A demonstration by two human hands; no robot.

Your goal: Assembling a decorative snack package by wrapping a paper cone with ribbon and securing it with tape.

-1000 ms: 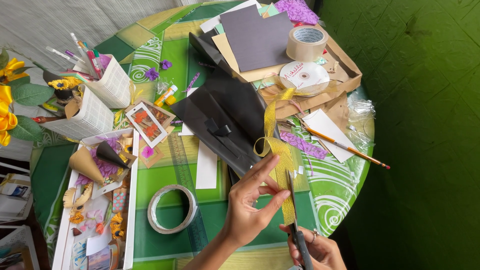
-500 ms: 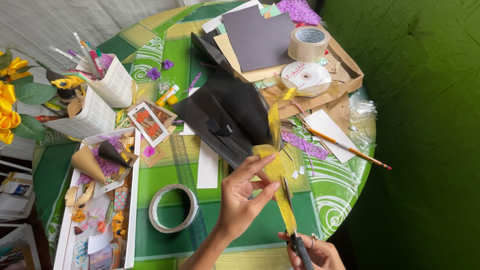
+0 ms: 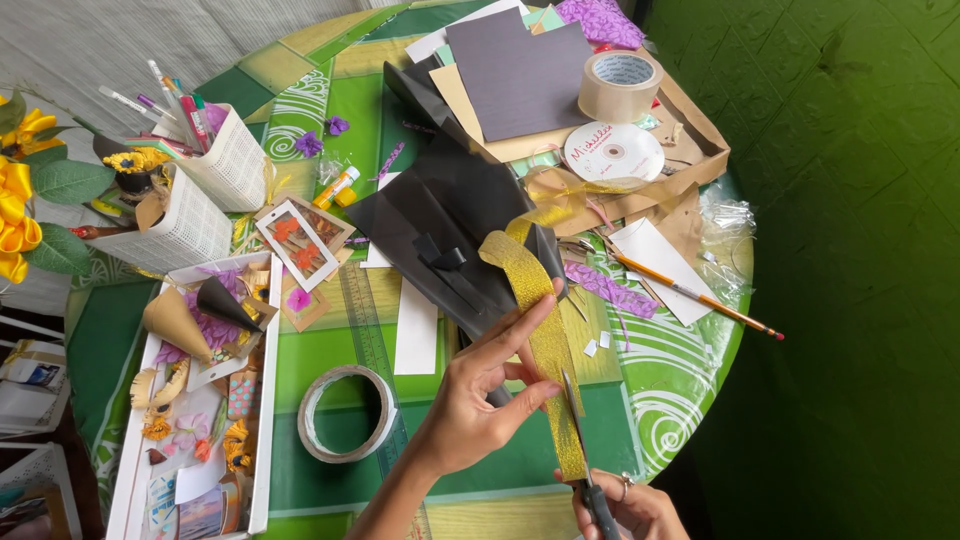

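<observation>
Fingers (image 3: 520, 330) of left hand (image 3: 470, 410) pinch gold ribbon (image 3: 545, 330). Right hand (image 3: 625, 505) grips scissors (image 3: 580, 440), blades partway along the ribbon; cut seemingly unfinished.

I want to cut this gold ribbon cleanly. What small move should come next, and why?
Probably close the scissors across the ribbon. The left hand pinches the ribbon taut, and the right hand has the blades against its edge, so the strip looks ready for the cut.

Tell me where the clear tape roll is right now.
In the head view, the clear tape roll lies flat on the green tablecloth, between the white tray and the left hand.
</observation>
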